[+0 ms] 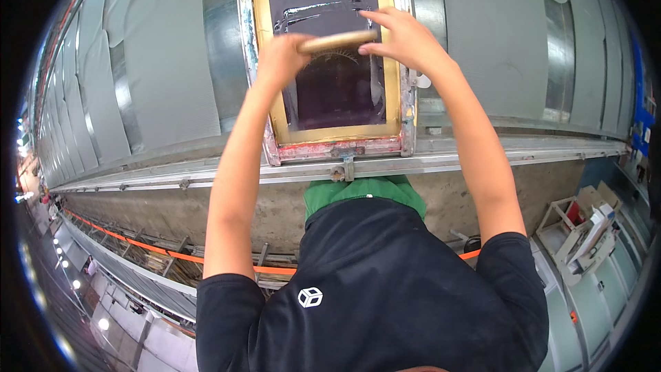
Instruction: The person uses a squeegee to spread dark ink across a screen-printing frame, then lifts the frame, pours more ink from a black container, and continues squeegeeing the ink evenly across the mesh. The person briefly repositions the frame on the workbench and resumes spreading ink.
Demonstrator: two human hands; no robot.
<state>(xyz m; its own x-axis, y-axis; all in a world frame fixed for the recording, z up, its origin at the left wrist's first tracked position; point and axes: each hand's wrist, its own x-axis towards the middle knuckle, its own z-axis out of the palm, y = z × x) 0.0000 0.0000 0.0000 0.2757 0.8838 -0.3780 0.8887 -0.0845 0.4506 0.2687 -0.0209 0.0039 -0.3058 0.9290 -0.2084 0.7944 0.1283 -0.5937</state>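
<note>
Orange strip (274,270), pale metal stand (591,240)

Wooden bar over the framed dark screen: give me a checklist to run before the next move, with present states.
1. Left hand closed on the left end of the wooden bar: ok.
2. Right hand closed around the bar's right end: not ok; thumb and fingers are spread there.
3. Bar inside the frame's side edges: ok.
4. Bar's lower edge touching the dark screen: cannot tell; blurred.
5. Wet-looking glossy streaks on the screen beyond the bar: ok, visible.
</note>
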